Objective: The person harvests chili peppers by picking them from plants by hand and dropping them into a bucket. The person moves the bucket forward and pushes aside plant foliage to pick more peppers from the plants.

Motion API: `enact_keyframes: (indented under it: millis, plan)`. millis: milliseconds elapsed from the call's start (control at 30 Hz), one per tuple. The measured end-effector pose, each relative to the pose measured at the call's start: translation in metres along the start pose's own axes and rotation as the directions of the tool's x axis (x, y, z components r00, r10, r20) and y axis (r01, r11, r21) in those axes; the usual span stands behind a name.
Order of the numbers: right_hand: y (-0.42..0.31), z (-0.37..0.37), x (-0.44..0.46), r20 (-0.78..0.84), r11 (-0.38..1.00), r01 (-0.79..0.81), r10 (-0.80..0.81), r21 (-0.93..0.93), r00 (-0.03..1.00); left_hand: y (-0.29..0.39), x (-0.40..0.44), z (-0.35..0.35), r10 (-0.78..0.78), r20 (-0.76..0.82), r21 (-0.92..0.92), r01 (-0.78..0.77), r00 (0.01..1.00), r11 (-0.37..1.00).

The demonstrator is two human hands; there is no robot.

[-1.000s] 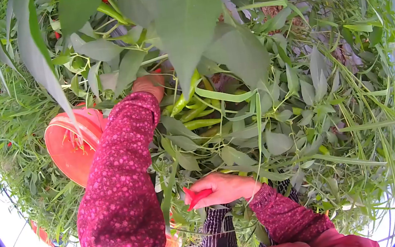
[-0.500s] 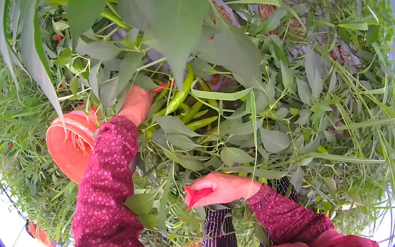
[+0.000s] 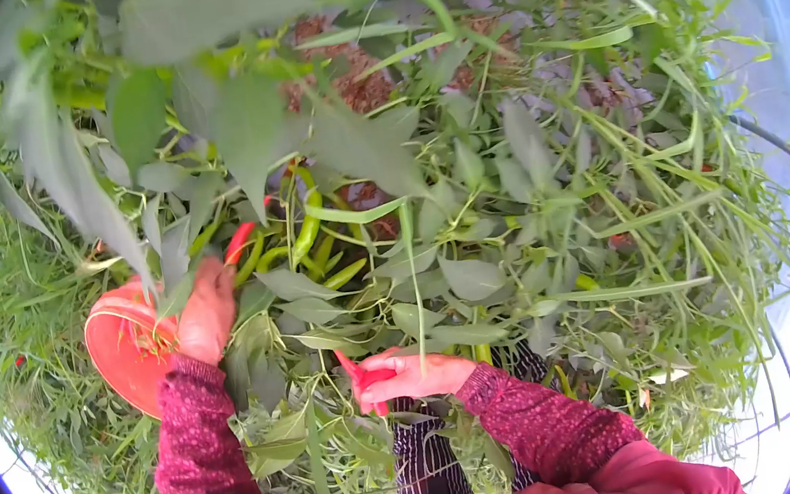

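1. The left hand (image 3: 206,314) was at the edge of the pepper plants, its back towards the camera. Its fingers looked closed in a narrow pinch on one red chili pepper (image 3: 240,241), which pointed up and away from them. The grip itself was mostly hidden behind the hand.

2. The right hand (image 3: 423,372) was nearer the body, above the striped trousers (image 3: 424,470). Its fingers were curled around a small bunch of red chili peppers (image 3: 373,378), with the tips sticking out on the thumb side.

3. An orange-red bucket (image 3: 110,353) stood tilted just beside the left hand, which overlapped its rim in this view. Thin, pale scraps showed inside; what they were could not be told.

4. Green peppers (image 3: 308,227) hung among the leaves just beyond the left hand, near the held red one. A long grass blade (image 3: 414,285) crossed in front of the right hand.

5. The step in hand seemed to be the handling of that single red pepper at the foliage. Whether its stem was attached to the plant could not be seen.

6. As a judgement, moving it well called for a light, steady pinch and a path around the leaves and the rim, while the right fingers stayed closed enough to keep their bunch together.
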State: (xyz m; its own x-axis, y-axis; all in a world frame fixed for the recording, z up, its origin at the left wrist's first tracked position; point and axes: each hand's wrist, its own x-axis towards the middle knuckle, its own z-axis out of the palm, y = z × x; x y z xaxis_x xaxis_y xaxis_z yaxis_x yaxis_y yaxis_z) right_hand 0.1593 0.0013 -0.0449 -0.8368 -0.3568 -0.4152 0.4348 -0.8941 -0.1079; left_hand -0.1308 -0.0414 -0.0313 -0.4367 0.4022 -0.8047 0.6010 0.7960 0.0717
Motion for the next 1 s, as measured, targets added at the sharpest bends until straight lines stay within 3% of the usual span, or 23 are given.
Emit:
enact_keyframes:
  millis: [67,100,167,200,233,300,333,467,500,633,767,833,900,1000]
  plan:
    - [-0.006,0.003,-0.005,-0.066,0.997,-0.025,0.03,0.072,0.997,-0.015,0.001,-0.004,0.112,-0.19,0.133,-0.088,0.975,0.987]
    - [-0.013,0.007,-0.009,-0.079,0.998,-0.024,0.028,0.059,0.996,-0.011,-0.007,-0.005,0.121,-0.197,0.121,-0.099,0.973,0.988]
    - [-0.026,0.015,-0.014,-0.123,0.988,-0.024,0.043,0.153,0.991,0.01,-0.026,-0.013,0.282,-0.58,0.071,-0.297,0.764,0.952]
    - [-0.02,0.012,-0.014,-0.132,0.969,0.095,-0.066,0.226,0.989,0.044,-0.042,-0.026,-0.157,-0.367,-0.541,-0.073,0.917,0.838]
    - [-0.025,0.014,-0.014,-0.139,0.977,0.106,-0.081,0.183,0.987,0.036,-0.05,-0.018,0.128,-0.606,-0.177,-0.29,0.785,0.94]
    - [-0.032,0.023,-0.018,-0.227,0.961,0.209,-0.166,0.18,0.96,0.045,-0.083,-0.006,0.215,-0.696,-0.206,-0.478,0.685,0.854]
    - [-0.033,0.025,-0.015,-0.221,0.935,0.25,-0.196,0.25,0.956,0.053,-0.096,-0.003,0.37,-0.753,-0.094,-0.644,0.545,0.759]
    - [-0.031,0.041,-0.005,-0.452,0.866,0.396,-0.235,0.305,0.861,0.075,-0.143,0.032,0.555,-0.696,-0.065,-0.809,0.456,0.584]
    - [-0.042,0.055,-0.002,-0.468,0.861,0.418,-0.253,0.291,0.847,0.072,-0.146,0.047,0.542,-0.691,-0.128,-0.819,0.478,0.559]
    - [-0.028,0.062,0.006,-0.474,0.862,0.455,-0.313,0.221,0.823,0.059,-0.165,0.054,0.638,-0.644,-0.062,-0.86,0.422,0.506]
    - [-0.03,0.101,0.004,-0.685,0.851,0.513,-0.31,0.109,0.66,0.023,-0.185,0.038,0.651,-0.642,-0.177,-0.905,0.405,0.387]
    - [-0.033,0.108,-0.01,-0.669,0.877,0.469,-0.287,0.103,0.686,0.001,-0.193,0.032,0.519,-0.684,-0.293,-0.845,0.512,0.446]
    - [-0.036,0.119,-0.015,-0.725,0.887,0.462,-0.333,-0.022,0.604,-0.026,-0.184,0.032,0.42,-0.711,-0.351,-0.802,0.564,0.483]
    - [-0.054,0.152,-0.032,-0.735,0.898,0.396,-0.398,-0.191,0.549,-0.065,-0.187,0.027,0.283,-0.635,-0.521,-0.669,0.719,0.531]
